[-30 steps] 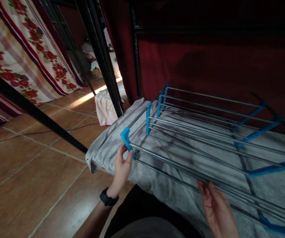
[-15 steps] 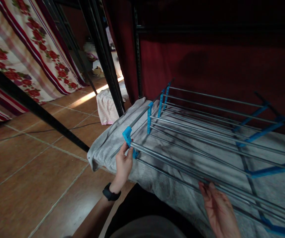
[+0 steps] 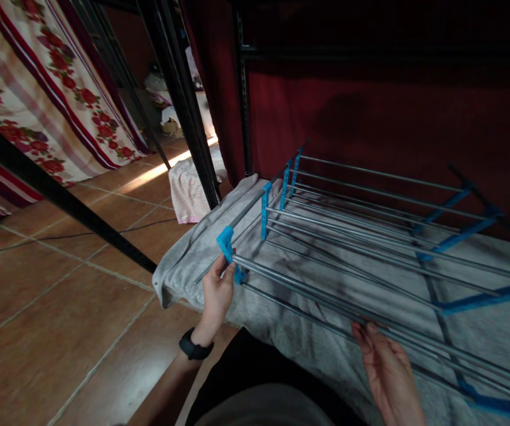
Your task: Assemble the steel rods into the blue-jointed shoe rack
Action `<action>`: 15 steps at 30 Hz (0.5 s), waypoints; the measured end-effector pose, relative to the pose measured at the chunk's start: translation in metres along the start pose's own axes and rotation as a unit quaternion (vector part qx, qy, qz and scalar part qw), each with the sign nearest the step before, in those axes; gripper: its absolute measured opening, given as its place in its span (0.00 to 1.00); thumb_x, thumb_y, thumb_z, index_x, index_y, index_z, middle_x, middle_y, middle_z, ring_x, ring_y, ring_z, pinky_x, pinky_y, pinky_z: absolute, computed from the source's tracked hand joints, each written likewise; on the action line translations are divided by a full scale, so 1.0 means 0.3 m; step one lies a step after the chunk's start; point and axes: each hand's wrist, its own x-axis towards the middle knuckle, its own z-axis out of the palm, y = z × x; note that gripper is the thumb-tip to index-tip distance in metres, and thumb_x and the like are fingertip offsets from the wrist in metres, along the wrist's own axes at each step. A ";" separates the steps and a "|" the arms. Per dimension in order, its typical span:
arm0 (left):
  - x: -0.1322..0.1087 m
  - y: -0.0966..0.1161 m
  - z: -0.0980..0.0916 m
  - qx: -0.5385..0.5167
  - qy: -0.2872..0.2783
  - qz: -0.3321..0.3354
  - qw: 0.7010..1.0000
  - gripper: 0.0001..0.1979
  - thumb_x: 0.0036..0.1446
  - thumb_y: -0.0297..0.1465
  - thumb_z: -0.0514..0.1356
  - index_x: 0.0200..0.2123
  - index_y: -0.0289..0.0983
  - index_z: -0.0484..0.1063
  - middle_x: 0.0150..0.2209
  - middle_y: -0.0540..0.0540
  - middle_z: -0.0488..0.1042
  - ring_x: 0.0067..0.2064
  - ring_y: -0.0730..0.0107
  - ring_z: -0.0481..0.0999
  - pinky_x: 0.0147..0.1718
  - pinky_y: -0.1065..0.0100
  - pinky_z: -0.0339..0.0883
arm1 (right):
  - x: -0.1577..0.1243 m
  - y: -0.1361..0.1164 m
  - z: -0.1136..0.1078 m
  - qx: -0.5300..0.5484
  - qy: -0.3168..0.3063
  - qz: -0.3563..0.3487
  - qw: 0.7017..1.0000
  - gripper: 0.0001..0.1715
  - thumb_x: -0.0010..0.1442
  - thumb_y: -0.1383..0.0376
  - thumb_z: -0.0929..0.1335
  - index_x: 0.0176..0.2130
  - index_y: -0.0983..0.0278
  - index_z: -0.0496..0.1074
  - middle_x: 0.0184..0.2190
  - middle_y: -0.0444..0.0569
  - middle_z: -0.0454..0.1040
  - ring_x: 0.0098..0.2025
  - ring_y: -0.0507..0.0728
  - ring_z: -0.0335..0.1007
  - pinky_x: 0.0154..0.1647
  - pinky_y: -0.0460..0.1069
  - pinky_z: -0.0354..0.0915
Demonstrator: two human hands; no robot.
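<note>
A rack of grey metal tubes with blue plastic connectors [image 3: 264, 210], like a shoe rack, lies on a grey blanket [image 3: 494, 343]. My left hand [image 3: 218, 289], with a black band on its wrist, grips the blue corner connector [image 3: 225, 241] near the end of a front tube. Its thumb and fingers close around the lower part of that connector. Farther right along the front, my right hand [image 3: 388, 370] pinches a metal tube [image 3: 308, 290] from below with thumb and fingertips. Some of its fingertips are hidden behind the tube.
Black metal posts [image 3: 188, 112] and a slanting black bar [image 3: 68, 195] stand left of the blanket. Behind the rack hangs a dark red cloth [image 3: 370, 118]. A floral curtain [image 3: 60, 77], a striped cloth [image 3: 188, 192] and a cable [image 3: 73, 235] are over the tiled floor [image 3: 81, 319].
The view has turned slightly to the right, so everything sits a little farther left. Both hands keep the same hold, and the rack has not visibly shifted on the blanket.
</note>
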 end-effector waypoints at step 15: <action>-0.014 0.034 -0.015 0.025 -0.039 0.021 0.999 0.20 0.61 0.41 0.59 0.51 0.36 0.75 0.54 0.39 0.77 0.59 0.54 0.73 0.63 0.54 0.61 | 0.030 0.032 -0.008 -0.027 -0.014 -0.036 0.999 0.19 0.36 0.56 0.83 0.24 0.63 0.79 0.26 0.46 0.81 0.31 0.52 0.79 0.40 0.42 0.75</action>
